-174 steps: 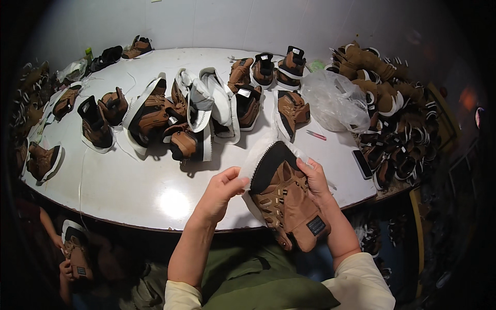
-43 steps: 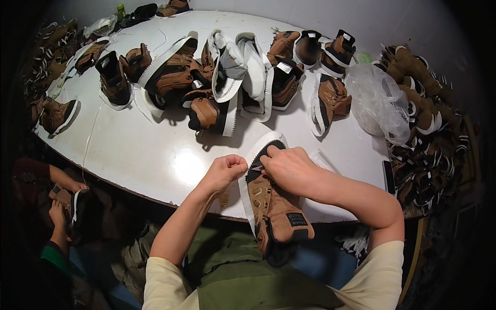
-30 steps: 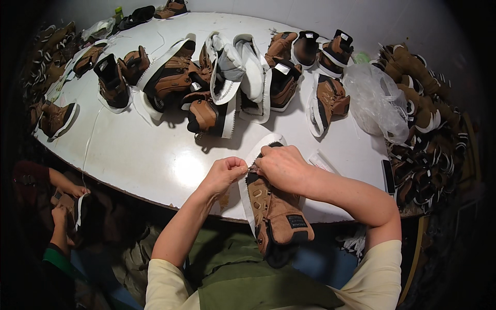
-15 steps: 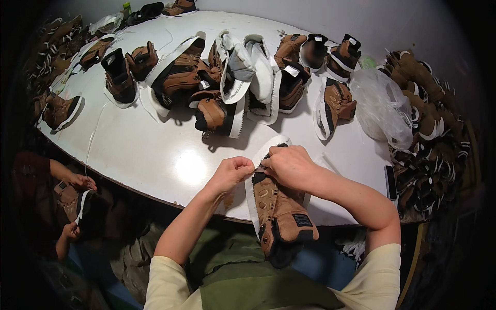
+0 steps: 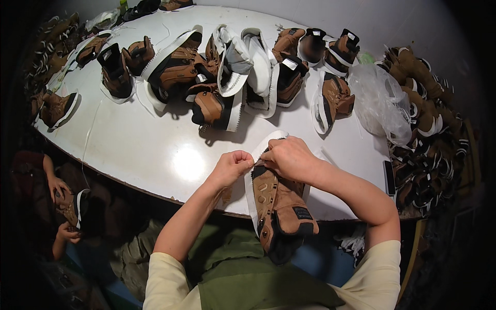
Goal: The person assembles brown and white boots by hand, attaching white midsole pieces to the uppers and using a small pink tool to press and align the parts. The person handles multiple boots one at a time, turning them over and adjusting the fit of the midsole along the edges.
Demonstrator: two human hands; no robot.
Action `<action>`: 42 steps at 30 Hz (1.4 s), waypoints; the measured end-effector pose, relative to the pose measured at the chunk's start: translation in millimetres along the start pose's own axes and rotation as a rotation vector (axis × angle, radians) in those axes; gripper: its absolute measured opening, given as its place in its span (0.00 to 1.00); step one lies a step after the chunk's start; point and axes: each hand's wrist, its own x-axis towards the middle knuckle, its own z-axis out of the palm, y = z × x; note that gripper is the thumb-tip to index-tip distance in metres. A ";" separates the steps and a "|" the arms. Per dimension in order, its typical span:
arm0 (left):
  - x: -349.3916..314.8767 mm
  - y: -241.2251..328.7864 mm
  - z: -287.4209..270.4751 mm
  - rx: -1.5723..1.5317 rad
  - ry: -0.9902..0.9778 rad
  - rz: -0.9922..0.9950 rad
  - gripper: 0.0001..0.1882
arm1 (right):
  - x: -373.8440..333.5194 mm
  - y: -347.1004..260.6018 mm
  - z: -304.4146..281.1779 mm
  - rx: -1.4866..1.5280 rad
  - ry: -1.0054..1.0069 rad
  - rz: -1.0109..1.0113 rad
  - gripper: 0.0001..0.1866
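Note:
A brown high-top boot [image 5: 283, 201] with black trim lies at the near table edge, its toe away from me and its collar toward my lap. Along its left side and toe runs a white sole edge [image 5: 250, 192] with stitch marks. My right hand [image 5: 293, 159] is closed over the toe, fingers bent and gripping it where upper and white edge meet. Just left of there, my left hand [image 5: 232, 168] pinches thumb and forefinger together at the white edge. Whatever sits in that pinch is too small to make out.
Several brown boots [image 5: 178, 75] with white soles stand across the white table [image 5: 134, 155]. A clear plastic bag [image 5: 380, 101] lies at the right, beside a large shoe pile [image 5: 426, 119]. A dark phone-like slab [image 5: 388, 176] rests at the right edge. At left, a co-worker's hands [image 5: 61, 188] hold another shoe.
My hands stay at the boot's toe with almost the same grip, the left pinch shifting only slightly. The co-worker's upper hand has moved left onto their shoe. The whole view has shifted slightly.

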 end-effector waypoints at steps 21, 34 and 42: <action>6.1 -7.4 5.2 -0.083 0.085 0.015 0.03 | -110.3 126.7 60.8 0.266 0.490 0.894 0.15; 6.5 -19.4 8.8 -0.107 0.125 0.134 0.04 | -109.2 29.7 42.3 0.853 0.567 0.806 0.19; -0.5 -22.9 20.8 -0.226 0.120 0.351 0.06 | -131.8 -24.5 91.8 1.947 0.649 0.794 0.32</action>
